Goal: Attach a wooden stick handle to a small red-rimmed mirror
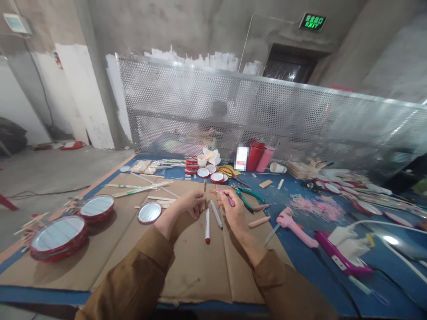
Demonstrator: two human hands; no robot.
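Note:
My left hand [193,203] is closed, its fingertips pinching a thin wooden stick [204,186] that points away from me. Beside it, my right hand [234,209] is curled around a small pink-purple object [231,201] whose kind is unclear. Thin reddish strands [214,192] show at the right fingertips, too small to make out well. Between and below the hands lie two white markers, a red-ended one [207,229] and a grey-ended one [216,214]. Left of my left hand is a small red-rimmed round drum [149,213].
Stacked red-rimmed drums [58,238] stand on the cardboard [187,280] at left. To the right are green-handled pliers [248,198], a pink glue gun [295,227], pink rubber bands [316,206] and a purple power strip [340,255]. A perforated metal screen [187,102] closes the far edge.

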